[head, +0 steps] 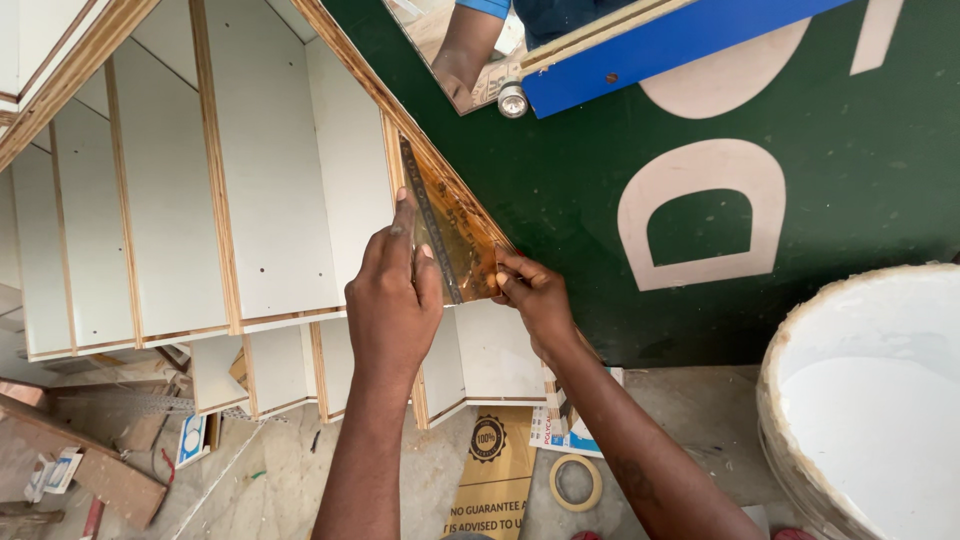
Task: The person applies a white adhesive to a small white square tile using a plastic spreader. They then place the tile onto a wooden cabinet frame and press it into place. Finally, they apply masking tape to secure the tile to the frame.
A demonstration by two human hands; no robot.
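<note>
We see a big green board (860,180) with large pale shapes painted on it, filling the right side. Next to it stand many white panels (270,180) with light wood edges, lined up like steps across the left side. At the lower right sits a big white bucket (870,400) with a crusty rim. A blue plank (660,45) lies across the top of the green board, and another person's arm (465,45) shows just above it, beside a small silver knob (512,98).

In the middle, both hands hold a shiny orange-brown strip (455,235). It lies slanted along the wooden edge where the white panels meet the green board. Our left hand (395,290) lies flat on the strip's near end, fingers pressed together and pointing up, so it covers part of the strip. Our right hand (535,295) pinches the strip's lower corner between thumb and fingers.

Down on the dusty floor we see a brown card (495,470), a roll of tape (576,482), a small printed packet (560,430), and wood scraps (95,470) at the left.
</note>
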